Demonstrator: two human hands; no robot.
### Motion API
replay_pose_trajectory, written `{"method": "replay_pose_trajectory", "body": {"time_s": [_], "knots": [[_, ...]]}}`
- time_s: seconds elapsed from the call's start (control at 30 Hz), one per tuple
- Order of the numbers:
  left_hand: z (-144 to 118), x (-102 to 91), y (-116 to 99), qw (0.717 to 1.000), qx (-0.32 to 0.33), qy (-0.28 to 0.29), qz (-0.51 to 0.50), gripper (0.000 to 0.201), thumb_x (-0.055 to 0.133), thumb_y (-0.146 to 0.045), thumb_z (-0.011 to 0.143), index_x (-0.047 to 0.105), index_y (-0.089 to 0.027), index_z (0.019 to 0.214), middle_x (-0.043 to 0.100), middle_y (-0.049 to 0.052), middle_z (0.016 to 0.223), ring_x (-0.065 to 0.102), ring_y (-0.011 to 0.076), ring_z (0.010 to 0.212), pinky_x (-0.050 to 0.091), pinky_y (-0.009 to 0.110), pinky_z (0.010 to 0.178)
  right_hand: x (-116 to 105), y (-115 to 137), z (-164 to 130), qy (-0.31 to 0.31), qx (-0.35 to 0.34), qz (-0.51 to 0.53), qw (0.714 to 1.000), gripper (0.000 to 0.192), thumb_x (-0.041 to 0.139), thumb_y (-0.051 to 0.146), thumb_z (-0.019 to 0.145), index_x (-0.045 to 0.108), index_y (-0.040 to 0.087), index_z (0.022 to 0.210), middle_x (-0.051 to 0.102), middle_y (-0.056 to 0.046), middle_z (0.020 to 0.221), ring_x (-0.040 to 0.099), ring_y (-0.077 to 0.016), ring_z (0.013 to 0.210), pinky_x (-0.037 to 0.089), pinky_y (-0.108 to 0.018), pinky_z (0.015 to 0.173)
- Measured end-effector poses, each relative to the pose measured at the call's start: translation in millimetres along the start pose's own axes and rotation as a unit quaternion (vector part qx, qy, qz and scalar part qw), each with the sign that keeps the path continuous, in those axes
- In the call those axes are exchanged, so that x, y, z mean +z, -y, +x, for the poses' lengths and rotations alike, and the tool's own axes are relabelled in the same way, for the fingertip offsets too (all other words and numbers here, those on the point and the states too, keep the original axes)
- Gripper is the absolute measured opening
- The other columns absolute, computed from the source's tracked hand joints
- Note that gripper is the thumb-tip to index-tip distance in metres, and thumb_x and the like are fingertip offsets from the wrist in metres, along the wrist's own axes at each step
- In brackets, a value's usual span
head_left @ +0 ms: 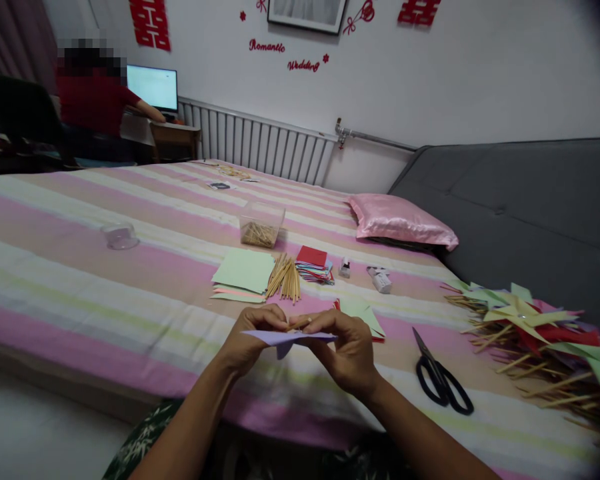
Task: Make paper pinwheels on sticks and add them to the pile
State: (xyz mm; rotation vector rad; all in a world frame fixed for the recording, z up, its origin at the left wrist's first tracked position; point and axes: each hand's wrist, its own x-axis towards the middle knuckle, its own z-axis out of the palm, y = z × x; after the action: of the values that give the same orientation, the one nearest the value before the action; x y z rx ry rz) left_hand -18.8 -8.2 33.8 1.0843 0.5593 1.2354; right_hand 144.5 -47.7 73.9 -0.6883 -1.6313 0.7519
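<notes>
— While both hands meet over the striped bed (130, 267), what's between them?
— Lilac paper (286, 338): left hand (253, 340) and right hand (347, 350) pinch it at its middle, above the bed edge; scissors (441, 380) lie to the right.

Open bedspread to the left, clutter ahead and right

Bare striped bedspread (80, 287) lies left; paper sheets (243, 272), sticks (285, 278), scissors (443, 380) and pinwheels (535, 333) crowd ahead and right.
</notes>
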Motion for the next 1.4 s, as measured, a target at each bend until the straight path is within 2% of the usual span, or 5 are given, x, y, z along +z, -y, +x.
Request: {"method": "replay_pose_trajectory", "body": {"time_s": [0.53,1.0,1.27,1.4], "knots": [[-0.3,0.8,0.1,1.0,-0.007,-0.007,-0.012,0.012,0.082,-0.017,0.048,0.071,-0.017,0.051,0.056,0.001,0.059,0.055,0.0113,0.053,0.043,0.023,0.048,1.8,1.6,-1.3,-0.005,-0.007,0.013,1.0,0.012,0.068,0.01,0.072,0.065,0.02,0.078,0.073,-0.007,0.084,0.069,-0.0197,0.08,0.057,-0.028,0.069],[-0.1,4.7,-2.4,1.0,-0.014,-0.018,-0.015,0.011,0.082,-0.019,0.047,0.072,-0.018,0.051,0.053,0.0,0.057,0.052,0.0107,0.045,0.035,0.021,0.037,1.6,4.0,0.1,-0.002,-0.016,0.007,1.0,0.012,0.068,0.009,0.071,0.066,0.019,0.077,0.073,-0.007,0.085,0.07,-0.0188,0.079,0.056,-0.026,0.068],[0.3,4.7,-1.6,1.0,-0.017,-0.021,-0.01,0.012,0.083,-0.021,0.046,0.072,-0.019,0.05,0.054,0.0,0.058,0.052,0.0103,0.045,0.036,0.02,0.037,2.8,5.3,1.0,0.001,-0.013,0.017,1.0,0.013,0.067,0.009,0.072,0.065,0.02,0.08,0.073,-0.006,0.086,0.07,-0.0184,0.081,0.056,-0.025,0.068],[0.5,2.5,-0.1,1.0,-0.007,-0.016,-0.006,0.012,0.083,-0.019,0.047,0.072,-0.019,0.051,0.055,0.0,0.059,0.055,0.0117,0.051,0.042,0.023,0.045,3.4,5.6,1.0,-0.008,-0.01,0.009,1.0,0.012,0.067,0.011,0.072,0.064,0.02,0.079,0.073,-0.006,0.085,0.07,-0.0183,0.079,0.056,-0.025,0.066]]}}
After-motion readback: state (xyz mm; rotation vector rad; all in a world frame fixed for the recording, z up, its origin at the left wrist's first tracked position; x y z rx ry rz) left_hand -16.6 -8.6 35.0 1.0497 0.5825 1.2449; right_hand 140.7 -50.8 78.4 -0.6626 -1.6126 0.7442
